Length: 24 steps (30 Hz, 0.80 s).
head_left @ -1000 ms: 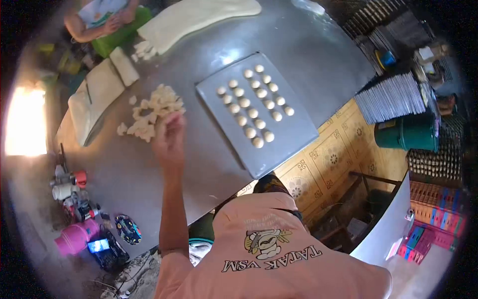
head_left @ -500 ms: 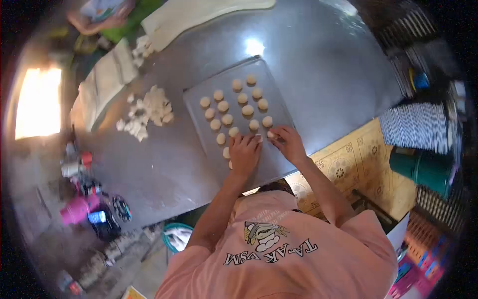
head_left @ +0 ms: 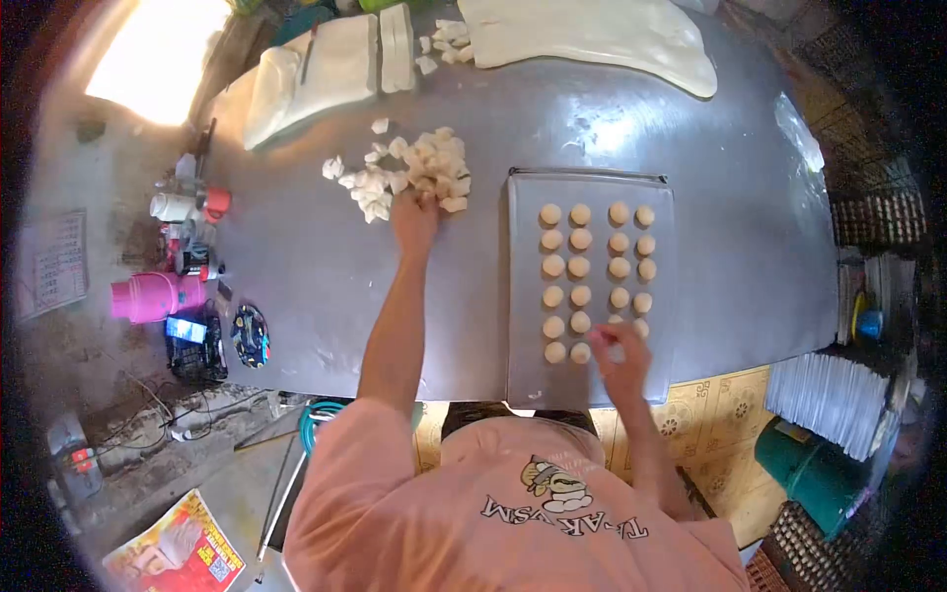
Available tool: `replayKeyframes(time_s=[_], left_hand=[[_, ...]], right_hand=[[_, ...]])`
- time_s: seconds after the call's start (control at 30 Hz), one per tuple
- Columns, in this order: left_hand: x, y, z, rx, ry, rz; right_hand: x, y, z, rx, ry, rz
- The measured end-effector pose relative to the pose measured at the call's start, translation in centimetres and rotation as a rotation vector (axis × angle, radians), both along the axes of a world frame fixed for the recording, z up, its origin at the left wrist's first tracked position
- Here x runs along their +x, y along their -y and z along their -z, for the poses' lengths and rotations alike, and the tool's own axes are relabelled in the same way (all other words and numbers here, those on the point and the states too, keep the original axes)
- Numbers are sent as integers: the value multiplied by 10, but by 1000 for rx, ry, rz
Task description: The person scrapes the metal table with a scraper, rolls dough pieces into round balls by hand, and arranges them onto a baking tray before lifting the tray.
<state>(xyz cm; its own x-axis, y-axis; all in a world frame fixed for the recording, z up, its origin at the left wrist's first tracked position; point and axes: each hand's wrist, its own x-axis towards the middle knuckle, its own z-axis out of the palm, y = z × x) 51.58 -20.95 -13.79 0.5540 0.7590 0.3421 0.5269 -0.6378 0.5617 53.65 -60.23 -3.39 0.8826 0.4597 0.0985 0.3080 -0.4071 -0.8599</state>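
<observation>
My left hand (head_left: 415, 215) reaches into a loose pile of cut dough pieces (head_left: 434, 163) on the metal table, its fingers bunched around a piece at the near edge. Part of that piece is hidden by the fingers. To the right lies a flat metal tray (head_left: 528, 380) with round dough balls (head_left: 580, 266) set out in rows. Above the tray's near right part is my right hand (head_left: 623, 360), with its fingers bent and apart. It partly covers the lowest balls there, and nothing shows in its grip.
Large dough slabs (head_left: 335, 64) and a long dough sheet (head_left: 592, 44) lie along the far side of the table (head_left: 464, 306). At the left stand a pink container (head_left: 158, 296) and a lit phone (head_left: 185, 329). A green bin (head_left: 809, 474) is off the right edge.
My left hand has left the tray and gone left to the dough pieces. More dough balls show at the tray's near end. My view has turned and shifted left.
</observation>
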Motion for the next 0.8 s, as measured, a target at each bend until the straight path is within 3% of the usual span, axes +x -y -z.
replayKeyframes(time_s=[0.03,0.1,0.17,0.23,0.27,0.37,0.43,0.47,0.5,0.53,0.6,0.63,0.67,0.73,0.8], left_hand=[[-11,1,-8,-9,11,-3],[-57,19,-41,-321,17,-57],[-105,44,-55,-281,-56,-99],[-143,44,-5,175,-205,203],[-144,45,-3,168,-188,228],[-142,42,-3,-61,-231,396],[-166,22,-25,-202,-170,354],[-185,12,-48,-250,-163,247],[-232,-16,1,159,-61,256],[-243,-20,19,-34,89,262],[-266,-28,54,-399,453,256],[-266,-32,69,-249,101,128],[-247,-44,66,-75,2,183],[-210,-67,58,310,-159,251],[-220,-103,77,301,-28,343]], right_hand=[[-3,-26,-4,-34,-34,-62],[-5,-87,-4,-46,-23,-188],[4,-153,12,-48,15,-281],[23,-225,46,3,153,-275],[30,-259,70,66,299,-244],[45,-308,123,73,-39,-133],[47,-288,165,146,435,-294],[30,-260,128,-113,277,-339],[1,-237,81,-354,116,-382],[-32,-217,105,-466,532,-299],[-64,-213,129,-576,953,-202],[-76,-224,127,-512,734,-268],[-82,-240,123,-439,516,-323],[-56,-276,123,-333,623,-386],[-27,-275,99,-601,597,-670]])
